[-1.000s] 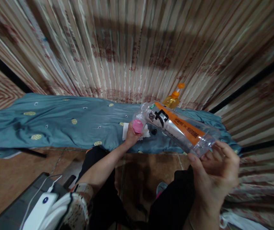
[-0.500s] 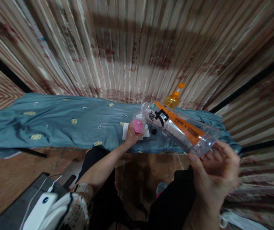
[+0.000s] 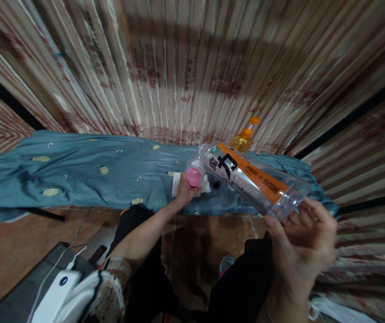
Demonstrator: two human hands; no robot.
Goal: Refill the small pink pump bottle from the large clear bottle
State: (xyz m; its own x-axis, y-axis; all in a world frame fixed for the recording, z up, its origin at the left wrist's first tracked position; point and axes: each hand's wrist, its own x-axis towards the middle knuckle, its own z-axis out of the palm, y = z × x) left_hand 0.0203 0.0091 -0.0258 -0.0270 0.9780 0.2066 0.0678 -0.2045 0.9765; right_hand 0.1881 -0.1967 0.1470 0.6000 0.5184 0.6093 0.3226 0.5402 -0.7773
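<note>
Nothing is seen to have moved since the earlier frames: both hands and the bottle [image 3: 248, 179] are kept in the same places. The clear bottle, wrapped in an orange and silver label, is held nearly level in the air, tilted with its base lower, above the near edge of the blue cloth [image 3: 88, 172]. Its base is gripped by the right hand [image 3: 302, 244], with the thumb laid on one side and the fingers [image 3: 318, 211] curled loosely round the other. Its pink cap [image 3: 193, 177] is pinched by the left hand [image 3: 185, 193], whose fingers are closed round the neck end. Whether the cap is tight or loose cannot be told. A white tissue [image 3: 177, 184] is seen lying on the cloth just behind the left hand, and a small dark object [image 3: 216, 184] is seen under the bottle. A yellow bottle [image 3: 242, 139] with an orange top is stood at the far edge of the cloth, against the striped curtain [image 3: 179, 67]. A white device [image 3: 56, 298] with a cable is seen at the lower left.
</note>
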